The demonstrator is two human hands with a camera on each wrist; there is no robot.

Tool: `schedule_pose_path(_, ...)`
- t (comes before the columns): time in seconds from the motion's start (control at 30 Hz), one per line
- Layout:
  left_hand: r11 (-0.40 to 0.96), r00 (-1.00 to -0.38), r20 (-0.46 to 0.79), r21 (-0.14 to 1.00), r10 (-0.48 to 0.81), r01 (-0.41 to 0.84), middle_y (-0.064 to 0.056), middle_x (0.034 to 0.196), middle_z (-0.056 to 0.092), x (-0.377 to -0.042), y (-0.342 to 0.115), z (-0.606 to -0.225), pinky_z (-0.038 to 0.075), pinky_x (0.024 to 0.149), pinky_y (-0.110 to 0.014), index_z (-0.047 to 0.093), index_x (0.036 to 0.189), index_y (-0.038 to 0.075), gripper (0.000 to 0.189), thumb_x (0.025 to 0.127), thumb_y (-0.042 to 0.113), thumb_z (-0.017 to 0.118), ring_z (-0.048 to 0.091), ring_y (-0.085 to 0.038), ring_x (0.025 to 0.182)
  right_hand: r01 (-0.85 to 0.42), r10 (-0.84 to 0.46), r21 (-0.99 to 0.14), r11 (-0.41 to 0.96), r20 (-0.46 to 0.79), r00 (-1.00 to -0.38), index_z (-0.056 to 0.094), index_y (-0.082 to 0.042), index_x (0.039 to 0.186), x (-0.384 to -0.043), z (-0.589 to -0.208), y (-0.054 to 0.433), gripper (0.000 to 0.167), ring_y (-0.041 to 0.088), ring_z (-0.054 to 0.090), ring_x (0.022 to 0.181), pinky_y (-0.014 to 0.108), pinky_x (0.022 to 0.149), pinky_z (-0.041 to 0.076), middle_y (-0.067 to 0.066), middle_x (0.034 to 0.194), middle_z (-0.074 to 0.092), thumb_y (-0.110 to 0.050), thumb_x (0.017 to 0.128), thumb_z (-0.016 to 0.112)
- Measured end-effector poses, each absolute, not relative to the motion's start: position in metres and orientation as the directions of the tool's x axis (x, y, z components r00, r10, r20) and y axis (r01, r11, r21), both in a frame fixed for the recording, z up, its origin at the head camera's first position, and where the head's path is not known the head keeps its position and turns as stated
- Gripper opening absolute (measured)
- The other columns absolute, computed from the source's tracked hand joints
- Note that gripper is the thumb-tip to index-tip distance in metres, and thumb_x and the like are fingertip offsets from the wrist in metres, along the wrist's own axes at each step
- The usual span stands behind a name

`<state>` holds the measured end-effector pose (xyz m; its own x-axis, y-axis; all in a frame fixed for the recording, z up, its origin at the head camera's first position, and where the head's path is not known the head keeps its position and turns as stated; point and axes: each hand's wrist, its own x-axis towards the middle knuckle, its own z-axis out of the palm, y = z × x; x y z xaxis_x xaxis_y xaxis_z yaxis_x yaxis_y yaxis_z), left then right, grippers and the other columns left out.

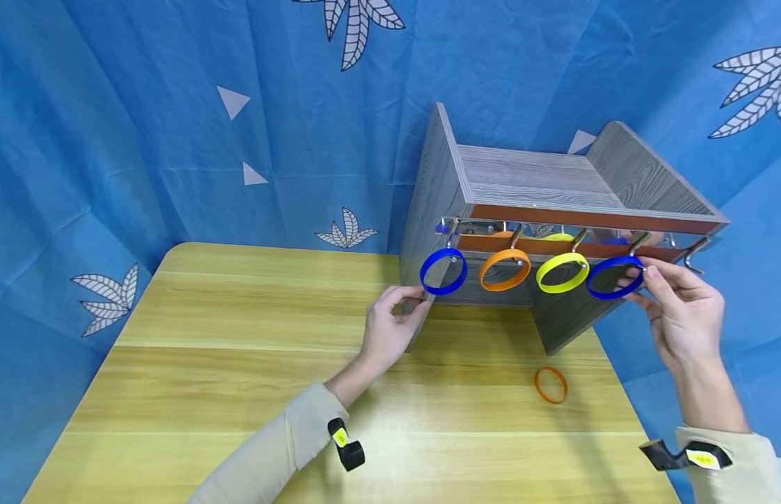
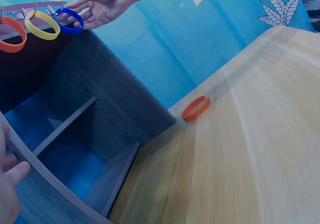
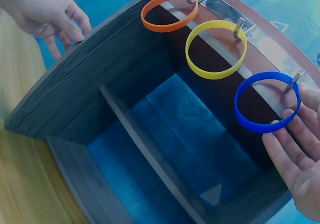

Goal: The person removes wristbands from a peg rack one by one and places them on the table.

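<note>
A thin, smooth blue circular band [image 3: 252,126] loops over the fourth metal hook [image 1: 639,242] (counted from the left) of a grey wood-grain shelf unit [image 1: 535,175]. A yellow circular band [image 3: 212,75], an orange circular band [image 3: 167,29] and a second blue circular band [image 1: 442,290] hang leftward, one per hook.

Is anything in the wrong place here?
Maybe one: an orange ring lies on the table, by itself. It looks odd because the four other rings are up at the hooks, and the far-right hook is bare.
</note>
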<state>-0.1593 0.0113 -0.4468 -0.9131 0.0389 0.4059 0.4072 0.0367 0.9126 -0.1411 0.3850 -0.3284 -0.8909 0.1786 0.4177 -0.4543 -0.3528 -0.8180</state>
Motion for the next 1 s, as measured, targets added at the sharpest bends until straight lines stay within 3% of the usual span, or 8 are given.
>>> schedule_pose_path(0.23, 0.035, -0.912, 0.408, 0.912, 0.037, 0.409, -0.02, 0.114, 0.072, -0.1599, 0.0118, -0.4471, 0.068, 0.082, -0.021, 0.072, 0.117, -0.004, 0.023, 0.095, 0.004, 0.076, 0.072, -0.032, 0.102, -0.444, 0.099, -0.807, -0.39, 0.443, -0.891, 0.068, 0.02, 0.12, -0.14, -0.3297, 0.3887, 0.026, 0.028, 0.081, 0.084, 0.032, 0.072, 0.071, 0.021, 0.096, 0.081, 0.017, 0.102, 0.049)
schedule_pose_path(1.0, 0.036, -0.912, 0.408, 0.912, 0.038, 0.409, -0.019, 0.114, 0.072, -0.1593, 0.0105, -0.4462, 0.068, 0.081, -0.022, 0.072, 0.117, -0.003, 0.024, 0.095, 0.004, 0.076, 0.073, -0.032, 0.102, -0.44, 0.081, -0.804, -0.399, 0.447, -0.891, 0.069, 0.019, 0.117, -0.1401, -0.3261, 0.3895, 0.027, 0.028, 0.081, 0.08, 0.032, 0.073, 0.07, 0.021, 0.097, 0.081, 0.019, 0.101, 0.048)
